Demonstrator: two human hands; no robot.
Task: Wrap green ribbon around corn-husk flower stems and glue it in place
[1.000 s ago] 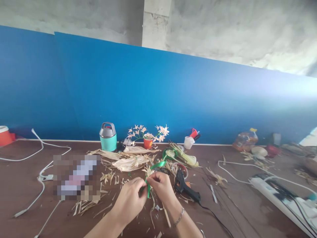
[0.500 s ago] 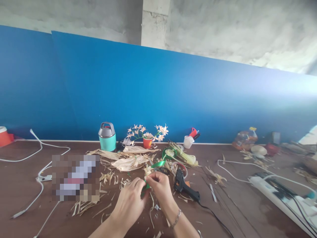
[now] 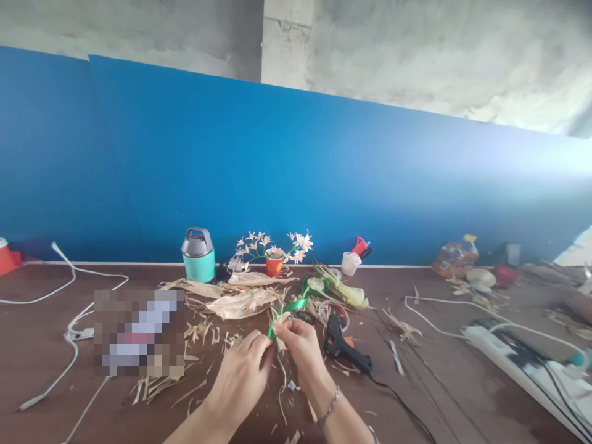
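Observation:
My left hand (image 3: pixel 244 369) is closed in a pinch at the lower end of a green ribbon (image 3: pixel 294 305). My right hand (image 3: pixel 301 346) pinches a pale husk flower (image 3: pixel 280 320) right beside it. The ribbon runs from the fingers up and right toward a green roll (image 3: pixel 316 285) on the table. The flower's lower part is hidden behind the fingers. To the right of my right hand lies a black glue gun (image 3: pixel 345 350) with its cord trailing toward the front edge.
Dried husks (image 3: pixel 243 304) and scraps cover the middle. Behind them stand a turquoise container (image 3: pixel 199 265) and a red cup (image 3: pixel 274 266) with husk flowers. A white pot (image 3: pixel 350 263) holds tools. A power strip (image 3: pixel 513 373) lies right; a white cable (image 3: pixel 76 351) lies left.
The green ribbon now shows above the fingertips, looped by the flower, where before its lower end lay between the hands. Both hands keep nearly the same place. The view has shifted slightly.

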